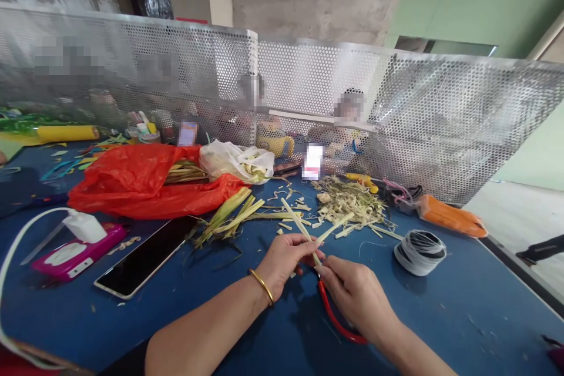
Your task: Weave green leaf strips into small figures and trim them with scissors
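Pale green-yellow plant strips (299, 220) cross in a V between my two hands above the blue table. My left hand (288, 258), with a gold bangle on its wrist, pinches them where they meet. Close beside it, my right hand (352, 291) is closed with its thumb and fingers on the lower end of the strips. Red-handled scissors (328, 308) lie under and beside my right hand; their blades are mostly hidden. Beyond the hands are a heap of dry shavings (352, 205) and a bundle of longer strips (231, 217).
A red plastic bag (132, 182) and white bag (238, 158) lie behind. A dark phone (145, 258) and pink power strip (79, 252) are left; a cord spool (419, 252) and orange packet (452, 215) right. A perforated metal screen (308, 82) stands behind, people beyond.
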A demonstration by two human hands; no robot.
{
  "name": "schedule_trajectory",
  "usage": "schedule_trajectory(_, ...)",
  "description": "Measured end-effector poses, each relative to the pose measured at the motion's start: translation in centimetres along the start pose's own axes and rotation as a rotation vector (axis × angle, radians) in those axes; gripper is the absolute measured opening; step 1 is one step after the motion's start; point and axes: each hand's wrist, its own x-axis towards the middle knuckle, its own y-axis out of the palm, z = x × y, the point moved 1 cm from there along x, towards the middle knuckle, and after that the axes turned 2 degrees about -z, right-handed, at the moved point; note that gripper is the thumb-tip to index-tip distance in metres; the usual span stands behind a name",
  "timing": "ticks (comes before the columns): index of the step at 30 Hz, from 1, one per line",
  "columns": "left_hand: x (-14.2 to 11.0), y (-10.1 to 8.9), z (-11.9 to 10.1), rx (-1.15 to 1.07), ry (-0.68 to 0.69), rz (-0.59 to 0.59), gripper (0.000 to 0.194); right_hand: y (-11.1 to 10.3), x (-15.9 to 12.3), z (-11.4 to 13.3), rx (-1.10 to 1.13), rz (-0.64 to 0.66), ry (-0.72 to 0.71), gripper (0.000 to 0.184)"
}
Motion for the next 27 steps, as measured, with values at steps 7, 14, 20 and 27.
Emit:
schedule_trajectory(7,-1.0,0.7,0.0,0.111,-0.058,0.126,0.03,-0.6,1.5,-1.7,0.867,-0.078,0.442,0.039)
schedule_trajectory(14,-1.4,0.9,-0.3,0.274,0.003,0.19,0.028,-0.3,1.5,-2.4,0.943,-0.21,0.532,0.038)
schedule_trajectory(20,-2.2,1.3,-0.2,0.412,-0.036,0.288,0.029,-3.5,1.6,-1.9,0.015,-0.664,-0.001,0.03)
schedule_trajectory(27,-2.6,1.7,1.8,0.473,-0.056,0.525,0.029,-1.7,1.4,-0.7,0.435,0.07,0.257,0.036)
